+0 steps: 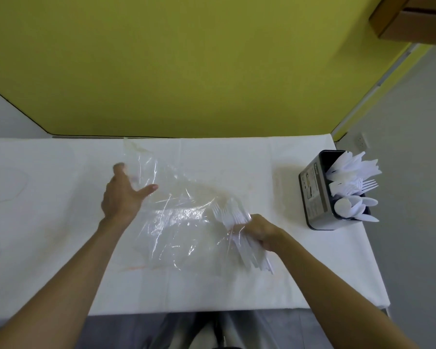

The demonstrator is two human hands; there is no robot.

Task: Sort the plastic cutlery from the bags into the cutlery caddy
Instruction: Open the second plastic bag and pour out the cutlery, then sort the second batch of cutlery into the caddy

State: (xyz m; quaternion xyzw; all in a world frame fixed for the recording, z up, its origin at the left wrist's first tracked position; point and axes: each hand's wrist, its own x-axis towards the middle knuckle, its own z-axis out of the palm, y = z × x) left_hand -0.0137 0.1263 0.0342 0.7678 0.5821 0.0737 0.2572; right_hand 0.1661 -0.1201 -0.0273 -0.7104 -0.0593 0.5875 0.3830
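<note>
Over white table [61,248], right fingers [256,224] clasp forks [227,210].

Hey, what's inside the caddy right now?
The caddy holds white cutlery standing upright: forks in the middle, spoons nearest, flat white pieces farthest, perhaps knives. Its wall hides their handles and the bottom.

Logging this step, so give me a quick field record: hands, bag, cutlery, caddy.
left hand: open, fingers spread on the clear bag
right hand: grips fork bundle at the bag's right edge
clear bag: crumpled on the white table, between the hands
caddy: upright at the table's right edge
caddy contents: sorted forks in the middle, spoons nearest, far compartment's white pieces unclear
</note>
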